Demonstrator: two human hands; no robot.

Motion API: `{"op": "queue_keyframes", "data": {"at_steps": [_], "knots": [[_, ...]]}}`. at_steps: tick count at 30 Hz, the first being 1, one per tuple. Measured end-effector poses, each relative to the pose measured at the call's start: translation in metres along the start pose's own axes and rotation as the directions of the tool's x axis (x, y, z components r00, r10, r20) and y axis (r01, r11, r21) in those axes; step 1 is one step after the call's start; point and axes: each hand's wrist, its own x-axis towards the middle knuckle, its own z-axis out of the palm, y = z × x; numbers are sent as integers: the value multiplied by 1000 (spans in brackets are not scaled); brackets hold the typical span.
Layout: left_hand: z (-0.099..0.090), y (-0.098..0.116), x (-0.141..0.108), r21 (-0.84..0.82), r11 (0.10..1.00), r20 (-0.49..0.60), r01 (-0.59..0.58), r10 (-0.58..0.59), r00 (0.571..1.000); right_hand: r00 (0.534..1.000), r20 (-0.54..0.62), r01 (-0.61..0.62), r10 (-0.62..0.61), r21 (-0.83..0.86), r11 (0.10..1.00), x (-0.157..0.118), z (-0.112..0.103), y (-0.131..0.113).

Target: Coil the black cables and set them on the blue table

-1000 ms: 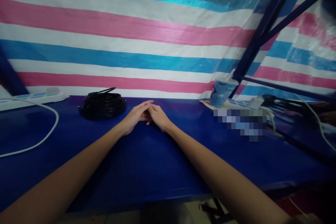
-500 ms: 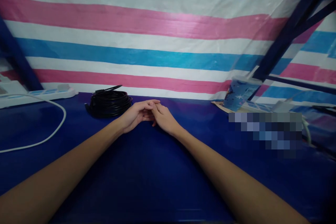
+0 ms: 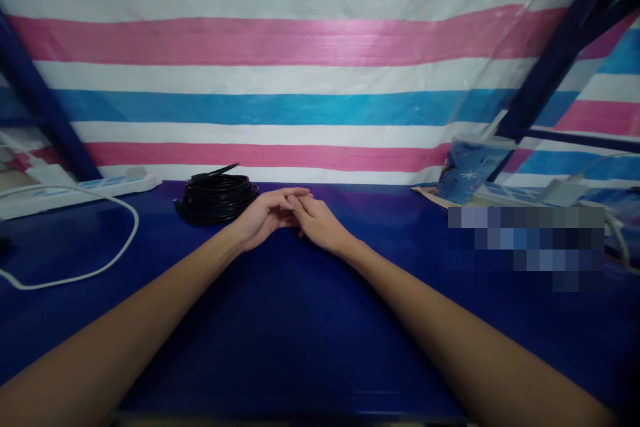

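My left hand (image 3: pixel 261 217) and my right hand (image 3: pixel 320 221) are clasped together at the middle of the blue table (image 3: pixel 295 340), toward its far side. The fingers of the left hand lie over and around those of the right, and the right thumb rests against the left fingers. No object shows between them; the inside of the clasp is partly hidden. Just left of the left hand lies a coil of black cable (image 3: pixel 219 200), its plug end sticking up on top.
At the left is a white power strip (image 3: pixel 95 192) with a white cord (image 3: pixel 127 240) looping over the table. A blue patterned cup (image 3: pixel 467 170) stands at the back right near another white plug (image 3: pixel 563 192). Behind hangs a striped sheet (image 3: pixel 280 40) between dark blue posts.
The view has levelled and swung slightly left, so the surroundings sit a little further right. Both hands stay clasped, with almost no movement on the table.
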Motion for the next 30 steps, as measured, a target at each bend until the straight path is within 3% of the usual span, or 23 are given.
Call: {"op": "queue_keyframes", "data": {"at_steps": [9,15,25,30], "knots": [[-1,-2,2,8,1000,27,-2,1,1000,1000,27,3,-2,-21,1000,2,0,2],[4,-2,1,106,991,6,-84,84,996,996,76,46,-43,-40,998,7,-8,6],[2,0,1,179,980,23,-91,89,996,998,44,43,-42,-13,999,8,-4,14],[6,-6,1,158,981,-41,-114,122,992,999,20,30,-30,13,999,8,-6,17]]}}
